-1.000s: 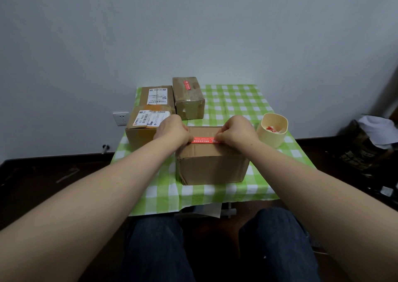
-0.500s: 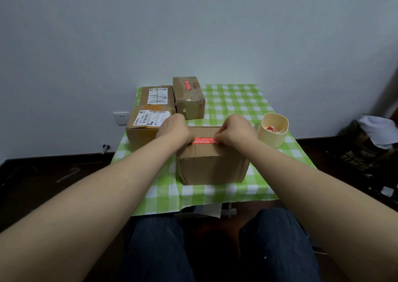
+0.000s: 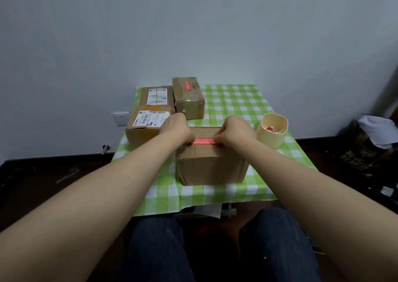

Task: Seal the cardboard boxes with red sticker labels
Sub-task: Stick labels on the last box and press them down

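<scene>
1. Nearest the camera are two legs in dark jeans [image 3: 155, 251], with both bare forearms reaching forward over them toward the table.
2. A table under a green-and-white checked cloth [image 3: 237, 101] stands against the wall. A bit of white paper [image 3: 210, 209] hangs below its near edge.
3. The near cardboard box [image 3: 213, 165] sits close to the table's front edge, roughly in the middle, with its flaps down.
4. The red sticker label [image 3: 204, 141] lies lengthwise across the top of that box, just behind its front edge and between the two hands.
5. The left hand [image 3: 175, 129] is curled down over the label's left end. Its fingertips are hidden behind the back of the hand, so I cannot tell whether they pinch the label or only press on it.
6. The right hand [image 3: 235, 132] has its thumb and fingertips bunched on the label's right end, pinching it against the box top.
7. Just right of the box stands a cream cup [image 3: 272, 140] with a few red stickers [image 3: 269, 128] inside.
8. To the left, a labelled box [image 3: 140, 135] is partly hidden by the left wrist. A second labelled box [image 3: 156, 95] lies behind it — both carry white shipping labels.
9. Beside those, further back, is a taped box [image 3: 189, 103] with a red sticker on its top.
10. Beyond the table is a plain wall with a socket [image 3: 121, 119] low on the left, and a dark bag [image 3: 366, 144] on the floor at the right.
</scene>
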Motion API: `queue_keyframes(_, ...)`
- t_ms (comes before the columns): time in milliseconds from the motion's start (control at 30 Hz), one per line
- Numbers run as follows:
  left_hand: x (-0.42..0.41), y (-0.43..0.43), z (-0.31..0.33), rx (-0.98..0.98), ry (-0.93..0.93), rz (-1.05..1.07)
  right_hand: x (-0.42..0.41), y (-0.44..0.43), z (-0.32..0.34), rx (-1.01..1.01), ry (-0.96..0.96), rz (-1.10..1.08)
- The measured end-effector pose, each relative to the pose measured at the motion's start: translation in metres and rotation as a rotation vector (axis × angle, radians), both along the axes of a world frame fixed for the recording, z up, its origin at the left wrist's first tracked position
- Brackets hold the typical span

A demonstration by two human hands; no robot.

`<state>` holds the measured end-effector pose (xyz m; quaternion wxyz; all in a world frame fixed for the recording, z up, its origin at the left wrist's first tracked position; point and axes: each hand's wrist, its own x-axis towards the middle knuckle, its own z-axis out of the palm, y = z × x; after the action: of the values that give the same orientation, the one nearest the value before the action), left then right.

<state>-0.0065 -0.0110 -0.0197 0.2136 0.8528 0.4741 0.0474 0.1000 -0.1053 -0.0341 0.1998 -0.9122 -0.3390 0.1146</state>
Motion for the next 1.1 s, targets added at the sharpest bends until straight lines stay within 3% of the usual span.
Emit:
queue_keyframes(433, -0.007, 0.013, -0.007, -0.066, 0.023, 0.015, 0.006, -0.009, -0.003, -0.006, -0.018, -0.004)
queue_keyframes(500, -0.014, 0.004, -0.010, 0.034, -0.104, -0.057, 0.003, -0.016, -0.004, 0.082, -0.074, 0.035)
queue_keyframes(600, -0.031, -0.017, -0.016, 0.364, -0.230, -0.412, -0.011, -0.025, 0.000, 0.161, -0.149, 0.308)
queue_keyframes(667, -0.037, -0.025, -0.022, 0.425, -0.039, -0.620, -0.021, -0.030, 0.000, 0.023, -0.187, 0.505)
queue_keyframes(767, -0.042, -0.029, -0.036, 0.399, 0.270, -0.678, -0.029, -0.035, -0.009, -0.198, -0.223, 0.582)
queue_keyframes(1100, -0.052, -0.021, -0.028, 0.432, 0.314, -0.650, -0.009, -0.057, -0.009, -0.291, -0.453, 0.569)
